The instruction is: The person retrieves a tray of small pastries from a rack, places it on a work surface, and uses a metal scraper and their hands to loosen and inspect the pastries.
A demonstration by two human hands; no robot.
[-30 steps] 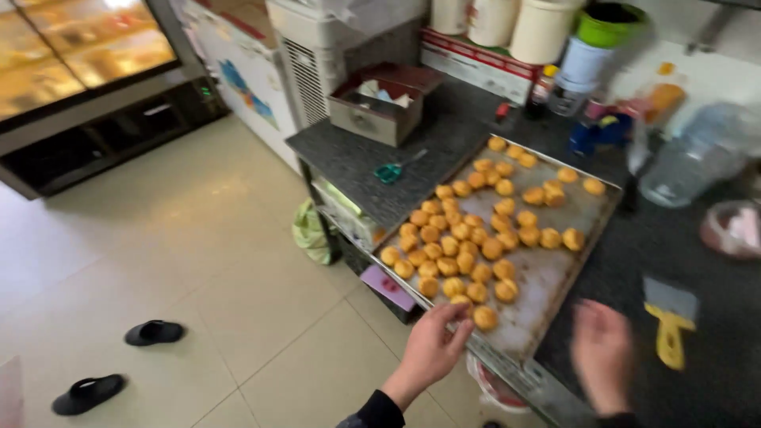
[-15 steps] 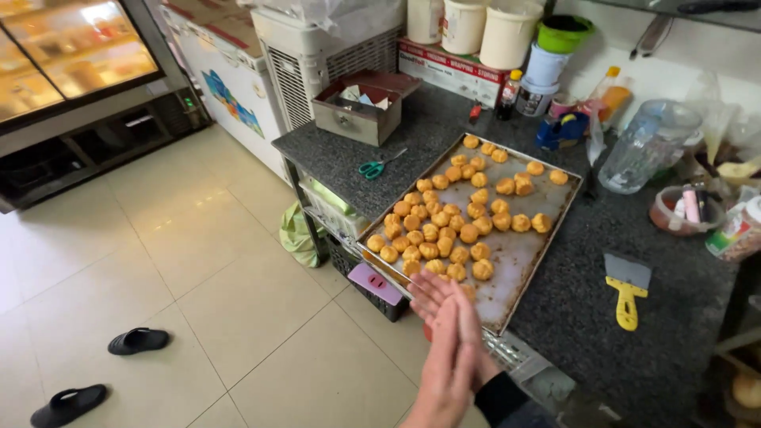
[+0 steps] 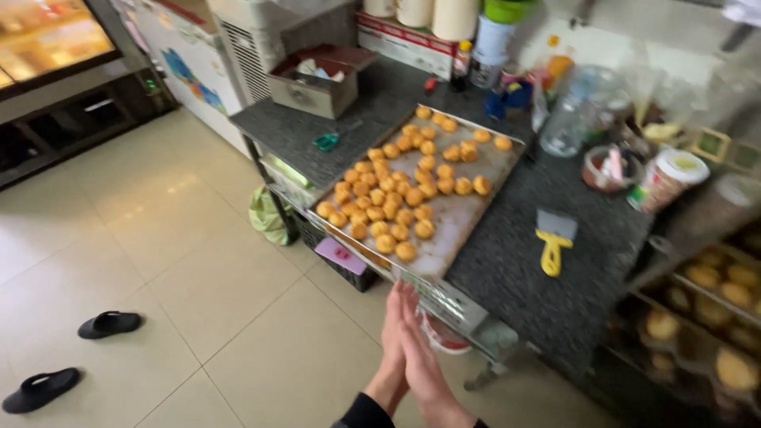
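Note:
My left hand (image 3: 391, 329) and my right hand (image 3: 425, 366) are pressed flat together, palm to palm, fingers straight and pointing up. They hold nothing. They hover over the tiled floor just below the near corner of a metal baking tray (image 3: 464, 218). The tray lies on a dark stone counter (image 3: 547, 293) and carries several round golden pastries (image 3: 396, 198), crowded toward its left half. Neither hand touches the tray.
A yellow-handled scraper (image 3: 552, 238) lies right of the tray. Behind it are green scissors (image 3: 326, 142), an open cardboard box (image 3: 313, 83), a clear plastic jug (image 3: 572, 119) and tubs. Two black sandals (image 3: 109, 323) are on the floor at left. Shelves of pastries (image 3: 713, 317) stand at right.
A second ago my hands were apart near the tray's front edge; they have since come together palm to palm. The camera view shifted slightly right.

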